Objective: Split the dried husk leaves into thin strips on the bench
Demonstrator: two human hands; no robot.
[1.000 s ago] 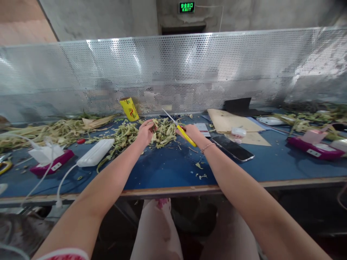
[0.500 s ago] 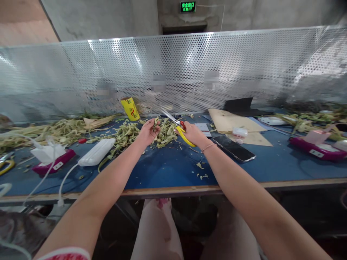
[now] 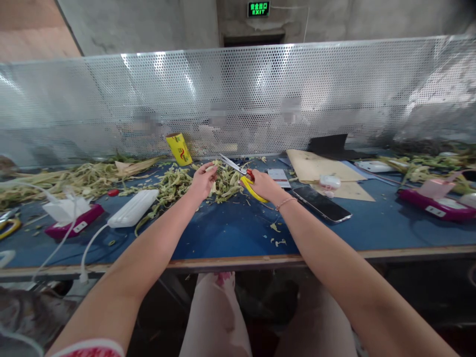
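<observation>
Head view: the left hand (image 3: 203, 181) pinches a pale sprig (image 3: 216, 163) above limp, curled greenery (image 3: 227, 187) heaped on the flat blue table (image 3: 230, 238), seemingly for easy reach. The right hand (image 3: 265, 186) grips the scissors (image 3: 248, 185) by smooth yellow handles, so slim metal blades (image 3: 232, 164) angle toward the sprig.

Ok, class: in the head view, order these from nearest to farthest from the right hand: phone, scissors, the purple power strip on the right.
1. Scissors: held in the right hand.
2. Phone: just to that hand's right.
3. Purple power strip: farther right, past the phone.
</observation>
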